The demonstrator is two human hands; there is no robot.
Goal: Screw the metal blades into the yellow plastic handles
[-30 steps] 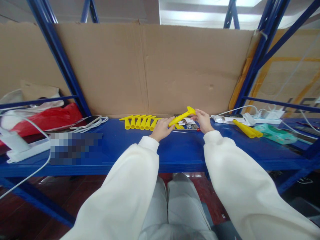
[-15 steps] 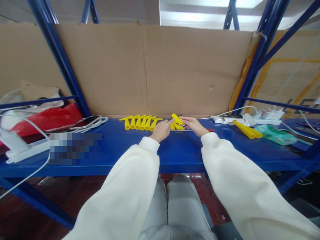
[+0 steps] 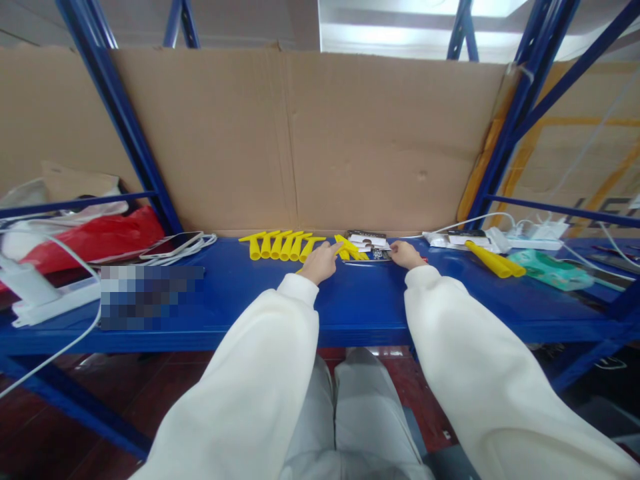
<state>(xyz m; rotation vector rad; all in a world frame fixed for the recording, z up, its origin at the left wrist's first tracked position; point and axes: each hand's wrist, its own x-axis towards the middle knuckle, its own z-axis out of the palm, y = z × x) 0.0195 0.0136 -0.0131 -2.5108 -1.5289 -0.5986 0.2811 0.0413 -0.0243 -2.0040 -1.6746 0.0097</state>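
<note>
Several yellow cone-shaped plastic nozzles (image 3: 285, 250) stand in a row on the blue shelf, their thin tips slanting up. Just right of the row, my left hand (image 3: 321, 263) is closed, and a bit of yellow shows below its palm. Against its fingertips lie more yellow nozzles (image 3: 353, 249) in a small overlapping pile. My right hand (image 3: 406, 255) has its fingers bent together at the right end of a flat packet with black-and-white print (image 3: 381, 255); what they pinch is hidden. Behind the packet lies a white and dark box (image 3: 367, 239).
Two yellow cones (image 3: 495, 261) lie at the right beside a green tissue pack (image 3: 550, 269). White cables and a power strip (image 3: 537, 241) sit behind them. At the left are a red bag (image 3: 100, 241), a phone (image 3: 173, 245) and an adapter. Cardboard (image 3: 300, 140) walls the back.
The yellow nozzle raised between both hands has come down. My right hand has moved right, away from the yellow pieces, uncovering the box and packet. My left hand has shifted slightly left.
</note>
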